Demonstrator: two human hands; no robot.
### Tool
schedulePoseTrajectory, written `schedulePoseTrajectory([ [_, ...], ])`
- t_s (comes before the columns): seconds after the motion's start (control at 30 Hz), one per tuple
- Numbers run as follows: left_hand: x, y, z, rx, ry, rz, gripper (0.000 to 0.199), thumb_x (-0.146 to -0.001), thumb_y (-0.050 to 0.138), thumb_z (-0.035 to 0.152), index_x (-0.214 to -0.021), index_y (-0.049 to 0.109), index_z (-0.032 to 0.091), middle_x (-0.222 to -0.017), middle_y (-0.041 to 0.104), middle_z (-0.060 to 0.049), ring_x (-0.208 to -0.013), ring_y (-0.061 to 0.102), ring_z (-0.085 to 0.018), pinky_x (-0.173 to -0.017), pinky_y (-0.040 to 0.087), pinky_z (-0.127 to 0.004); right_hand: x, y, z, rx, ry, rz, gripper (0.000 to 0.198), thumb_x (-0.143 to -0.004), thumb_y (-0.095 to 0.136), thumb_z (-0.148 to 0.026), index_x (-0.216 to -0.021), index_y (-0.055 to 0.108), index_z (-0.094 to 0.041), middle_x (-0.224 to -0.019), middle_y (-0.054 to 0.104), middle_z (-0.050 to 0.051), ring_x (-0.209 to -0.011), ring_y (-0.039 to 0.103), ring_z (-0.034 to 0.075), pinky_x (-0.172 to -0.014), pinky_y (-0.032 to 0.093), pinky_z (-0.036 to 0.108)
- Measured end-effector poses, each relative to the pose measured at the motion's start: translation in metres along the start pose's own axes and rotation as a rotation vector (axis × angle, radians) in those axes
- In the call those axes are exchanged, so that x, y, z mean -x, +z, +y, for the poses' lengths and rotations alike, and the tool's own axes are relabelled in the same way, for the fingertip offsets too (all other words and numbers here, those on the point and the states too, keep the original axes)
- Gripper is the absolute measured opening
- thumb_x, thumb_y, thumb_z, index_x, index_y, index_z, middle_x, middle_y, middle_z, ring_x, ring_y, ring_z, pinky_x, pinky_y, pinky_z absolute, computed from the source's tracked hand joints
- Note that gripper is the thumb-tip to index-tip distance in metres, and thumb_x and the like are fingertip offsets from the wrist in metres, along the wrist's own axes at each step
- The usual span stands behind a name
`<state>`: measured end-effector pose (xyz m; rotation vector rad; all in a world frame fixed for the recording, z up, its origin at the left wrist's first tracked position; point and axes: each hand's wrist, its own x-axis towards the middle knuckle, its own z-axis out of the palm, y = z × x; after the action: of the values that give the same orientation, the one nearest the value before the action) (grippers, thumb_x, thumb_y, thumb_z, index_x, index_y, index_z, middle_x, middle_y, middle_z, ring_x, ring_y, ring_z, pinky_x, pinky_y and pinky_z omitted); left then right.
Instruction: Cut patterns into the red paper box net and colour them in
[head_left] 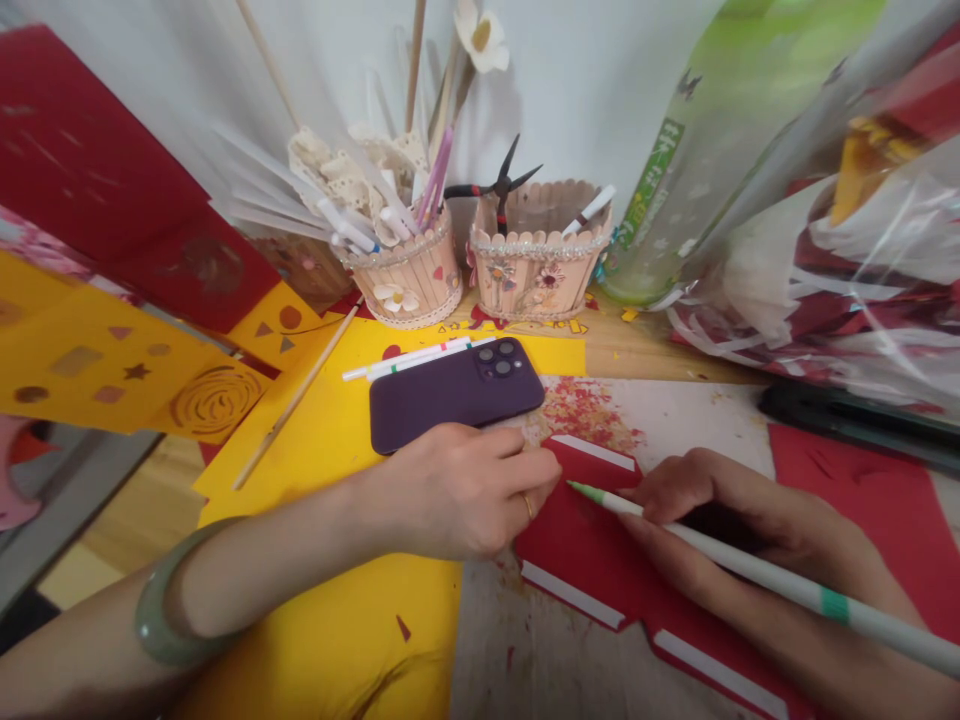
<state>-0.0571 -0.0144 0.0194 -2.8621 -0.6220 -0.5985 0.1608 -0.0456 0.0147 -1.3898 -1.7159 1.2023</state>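
My right hand (757, 530) grips a white felt-tip marker (757, 570) with a green band. Its pale green tip points left, just above or touching a folded red paper piece (559, 535); contact is unclear. White strips (574, 595) run along the edges of that piece. Curled fingers close my left hand (472, 490) at the left end of the red paper; whatever they may pinch is hidden. A dark purple phone (442, 395) lies right behind my left hand. Beneath my left arm spreads a yellow sheet (360, 610).
White markers (405, 358) and a thin wooden stick (296, 400) lie on the yellow sheet. Behind stand two decorated stick holders (409, 280) (529, 275), one with pliers (502, 185). A green bottle (705, 150) and plastic bag (840, 270) occupy the right. Red-and-yellow paper panels (112, 190) stand left.
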Motion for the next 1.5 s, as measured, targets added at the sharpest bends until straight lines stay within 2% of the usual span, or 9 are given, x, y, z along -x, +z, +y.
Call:
schedulePoseTrajectory([
  [0.23,-0.0007,0.0005,0.0005,0.021,-0.021,0.02,0.018,-0.085,0.05,0.008,-0.074,0.063,0.011,-0.068,0.06,0.001,-0.058,0.045,-0.012,-0.042,0.029,-0.027,-0.0005,0.0015,-0.0024,0.024,0.026,-0.011,0.018,-0.076,0.059,-0.037,-0.064,0.054,-0.024,-0.061,0.057,-0.003,-0.053,0.049,0.012,-0.041,0.036,0.021],
  [0.5,-0.0016,-0.001,0.0001,0.03,-0.02,0.009,0.017,-0.084,0.051,0.007,-0.073,0.063,0.011,-0.068,0.06,0.001,-0.058,0.046,-0.012,-0.042,0.029,-0.027,0.0008,-0.0002,-0.0047,-0.014,-0.011,0.022,0.02,-0.075,0.059,-0.031,-0.059,0.05,-0.023,-0.06,0.057,-0.001,-0.055,0.051,0.014,-0.04,0.034,0.022],
  [0.73,0.0004,0.0019,0.0012,0.03,-0.04,0.024,0.015,-0.083,0.054,0.007,-0.072,0.063,0.012,-0.068,0.059,0.003,-0.059,0.044,-0.012,-0.043,0.027,-0.028,-0.0007,0.0001,-0.0018,0.004,-0.021,0.019,0.015,-0.075,0.061,-0.033,-0.066,0.054,-0.024,-0.068,0.062,0.0,-0.063,0.056,0.015,-0.042,0.036,0.022],
  [1.1,0.0024,0.0055,0.0016,0.028,-0.046,0.024,0.021,-0.086,0.046,0.007,-0.072,0.061,0.013,-0.07,0.059,0.001,-0.06,0.044,-0.012,-0.045,0.027,-0.028,-0.0025,-0.001,-0.0009,0.078,-0.046,-0.007,0.018,-0.077,0.061,-0.035,-0.065,0.055,-0.023,-0.064,0.06,-0.002,-0.052,0.052,0.012,-0.042,0.038,0.022],
  [1.5,0.0026,0.0051,0.0026,0.004,-0.058,0.023,0.02,-0.086,0.047,0.008,-0.073,0.06,0.014,-0.07,0.059,0.002,-0.06,0.045,-0.01,-0.044,0.029,-0.028,-0.0023,-0.0013,-0.0019,0.056,-0.026,-0.002,0.021,-0.076,0.061,-0.036,-0.062,0.052,-0.023,-0.063,0.06,-0.001,-0.055,0.053,0.013,-0.041,0.036,0.022],
])
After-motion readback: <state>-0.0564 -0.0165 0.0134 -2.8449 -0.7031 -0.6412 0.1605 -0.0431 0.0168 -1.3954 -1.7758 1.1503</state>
